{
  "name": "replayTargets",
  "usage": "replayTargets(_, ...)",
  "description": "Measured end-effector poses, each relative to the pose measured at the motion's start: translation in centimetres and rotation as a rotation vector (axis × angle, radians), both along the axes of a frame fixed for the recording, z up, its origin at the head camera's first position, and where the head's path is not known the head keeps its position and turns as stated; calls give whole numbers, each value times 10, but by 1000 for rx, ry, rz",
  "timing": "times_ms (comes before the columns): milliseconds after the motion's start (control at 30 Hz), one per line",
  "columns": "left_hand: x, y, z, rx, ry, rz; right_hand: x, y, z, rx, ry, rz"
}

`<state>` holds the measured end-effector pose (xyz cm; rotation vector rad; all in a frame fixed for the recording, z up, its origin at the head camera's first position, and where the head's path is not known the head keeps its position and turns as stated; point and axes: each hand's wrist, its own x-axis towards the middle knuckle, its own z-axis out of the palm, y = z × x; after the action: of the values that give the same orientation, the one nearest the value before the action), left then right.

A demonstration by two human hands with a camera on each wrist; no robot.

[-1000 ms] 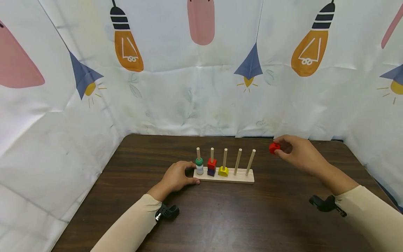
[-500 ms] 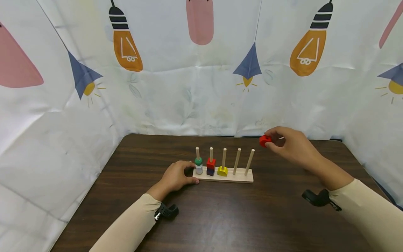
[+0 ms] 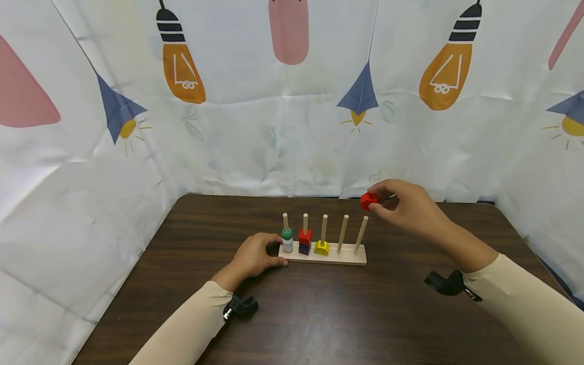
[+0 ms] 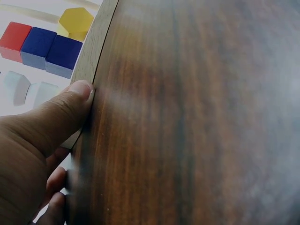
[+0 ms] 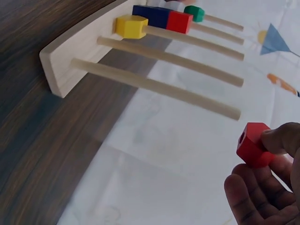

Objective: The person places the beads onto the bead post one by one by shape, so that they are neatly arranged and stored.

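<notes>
My right hand (image 3: 406, 207) pinches a red hexagonal block (image 3: 369, 201) with a hole through it. In the right wrist view the red block (image 5: 253, 144) is near the tip of the end peg (image 5: 159, 89), apart from it. My left hand (image 3: 256, 254) grips the left end of a wooden peg board (image 3: 347, 258), its thumb (image 4: 70, 105) against the front edge. The first peg bears white beads (image 3: 287, 246) under a green one (image 3: 286, 233). On the second, blue blocks (image 4: 52, 49) sit beneath a red square block (image 3: 305, 236). A yellow hexagonal block (image 3: 322, 248) is on the third.
The peg board stands on a dark wood-grain table (image 3: 319, 314). Behind the table hangs a white printed curtain (image 3: 246, 142), close to its back edge. Dark wrist straps (image 3: 242, 306) are on both arms.
My right hand has moved left and slightly up with the red hexagonal block, from right of the peg board to above its right end. The left hand keeps its grip in place.
</notes>
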<state>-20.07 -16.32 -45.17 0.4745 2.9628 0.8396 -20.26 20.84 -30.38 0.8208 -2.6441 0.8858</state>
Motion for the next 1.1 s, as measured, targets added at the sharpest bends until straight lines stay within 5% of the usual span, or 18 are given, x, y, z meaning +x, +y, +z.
replayTargets(1100, 1, 0, -1, -8, -12, -3, 1, -56, -4, -33, -53, 100)
